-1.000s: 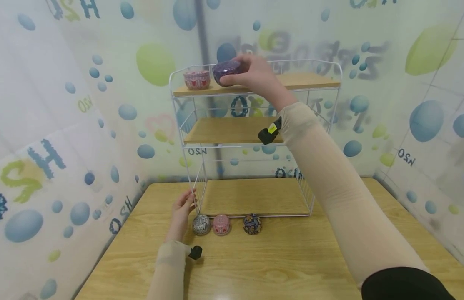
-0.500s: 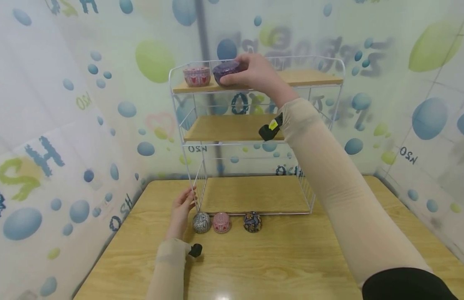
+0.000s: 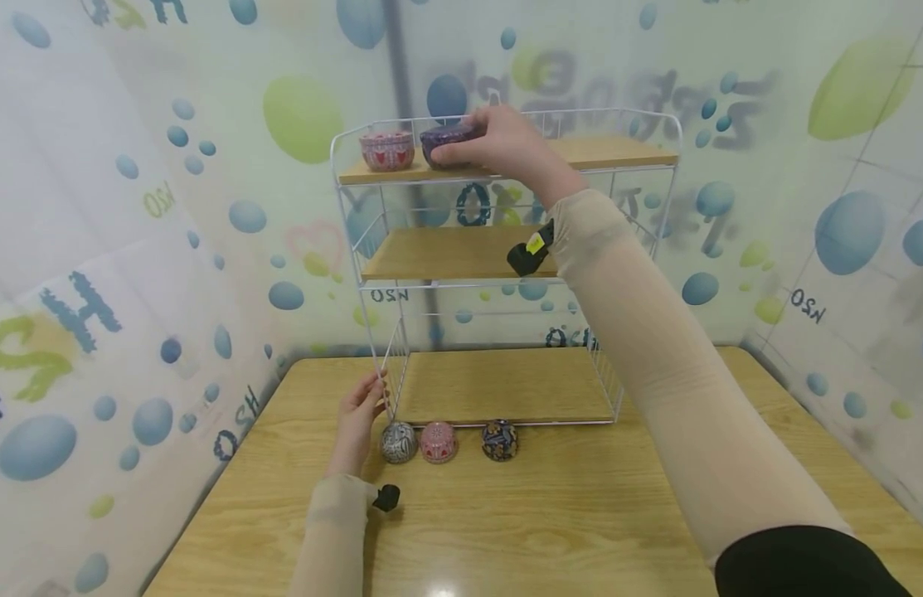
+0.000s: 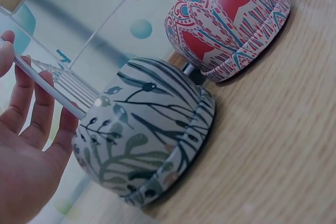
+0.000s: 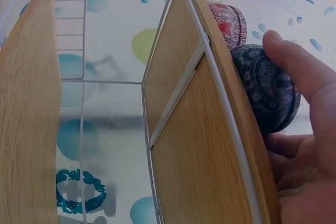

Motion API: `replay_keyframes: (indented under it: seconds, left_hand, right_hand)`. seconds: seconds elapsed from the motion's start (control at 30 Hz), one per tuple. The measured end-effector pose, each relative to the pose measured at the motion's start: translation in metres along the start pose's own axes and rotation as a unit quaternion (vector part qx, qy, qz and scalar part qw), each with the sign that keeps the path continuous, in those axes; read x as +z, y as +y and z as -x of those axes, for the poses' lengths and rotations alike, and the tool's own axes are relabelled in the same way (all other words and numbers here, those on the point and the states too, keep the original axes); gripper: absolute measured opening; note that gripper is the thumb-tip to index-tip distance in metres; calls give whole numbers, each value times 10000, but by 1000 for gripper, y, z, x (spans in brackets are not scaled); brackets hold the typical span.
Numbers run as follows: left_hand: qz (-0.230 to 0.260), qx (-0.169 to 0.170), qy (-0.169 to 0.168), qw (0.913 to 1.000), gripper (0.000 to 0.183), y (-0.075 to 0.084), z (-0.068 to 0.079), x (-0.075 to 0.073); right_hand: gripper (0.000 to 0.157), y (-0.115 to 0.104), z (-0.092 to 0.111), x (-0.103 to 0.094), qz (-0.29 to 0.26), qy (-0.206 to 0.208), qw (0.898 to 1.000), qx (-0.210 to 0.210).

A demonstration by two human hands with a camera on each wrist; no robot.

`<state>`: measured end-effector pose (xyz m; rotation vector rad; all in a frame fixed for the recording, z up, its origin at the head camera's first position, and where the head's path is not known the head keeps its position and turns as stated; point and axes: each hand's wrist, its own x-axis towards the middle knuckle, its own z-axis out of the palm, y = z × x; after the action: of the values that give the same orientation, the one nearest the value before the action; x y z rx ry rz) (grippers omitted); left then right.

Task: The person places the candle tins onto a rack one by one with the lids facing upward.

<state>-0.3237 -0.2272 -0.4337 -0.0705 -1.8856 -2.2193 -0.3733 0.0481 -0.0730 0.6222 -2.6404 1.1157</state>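
My right hand (image 3: 502, 149) holds a dark blue-purple patterned bowl (image 3: 442, 143) at the top shelf, thumb on the near side. In the right wrist view this bowl (image 5: 265, 87) is against the shelf board, its rim away from it. Left of it, a pink bowl with red hearts (image 3: 387, 152) stands upright. Low on the rack's left side, my left hand (image 3: 357, 419) grips the white wire post, thumb and fingers around it (image 4: 37, 145). Beside that hand, a grey-white leaf-patterned bowl (image 4: 147, 129) lies upside down on the table.
A white wire rack with wooden shelves (image 3: 446, 253) stands on the wooden table (image 3: 506, 531). Along its front, a pink-red bowl (image 3: 438, 443) and a dark floral bowl (image 3: 499, 440) lie upside down beside the leaf-patterned one. A patterned curtain (image 3: 304, 207) hangs behind.
The dark blue-purple bowl has come down slightly and sits more level on the top shelf, my right hand still on it. My left hand stays at the post. The head view has shifted a little.
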Motion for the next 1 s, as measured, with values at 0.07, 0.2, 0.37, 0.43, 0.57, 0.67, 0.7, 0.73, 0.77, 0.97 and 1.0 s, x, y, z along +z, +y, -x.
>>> replay_keyframes:
  seconds: [0.07, 0.2, 0.37, 0.43, 0.57, 0.67, 0.7, 0.73, 0.77, 0.97, 1.0]
  left_hand:
    - [4, 12, -5, 10000, 36, 0, 0, 0]
    - [-23, 20, -8, 10000, 37, -1, 0, 0]
    - [-119, 15, -14, 9999, 39, -1, 0, 1]
    - [-128, 2, -17, 9999, 37, -1, 0, 1]
    - [-75, -31, -19, 10000, 35, -1, 0, 1]
    - [-74, -49, -18, 10000, 35, -1, 0, 1]
    - [-66, -50, -18, 10000, 35, -1, 0, 2]
    - [-70, -51, -15, 10000, 35, -2, 0, 2]
    - [-61, -49, -21, 10000, 35, -2, 0, 3]
    - [-74, -40, -57, 9999, 34, -2, -1, 5]
    - [-78, -38, -64, 9999, 34, -3, -1, 4]
  right_hand:
    - [76, -1, -1, 0, 37, -26, 10000, 49]
    - [74, -1, -1, -1, 166, -75, 9998, 118]
    - [74, 0, -1, -2, 398, -117, 9990, 170]
    - [75, 0, -1, -2, 438, -107, 9988, 186]
    - [86, 1, -1, -1, 518, -51, 9984, 232]
    - [96, 1, -2, -1, 537, -17, 9981, 307]
    - [98, 2, -2, -1, 540, -4, 9980, 329]
    - [100, 2, -2, -1, 537, 9, 9980, 345]
    - [101, 2, -2, -1, 515, 27, 9980, 354]
    - [103, 3, -1, -2, 422, 114, 9983, 391]
    - [103, 4, 0, -2, 408, 123, 9983, 410]
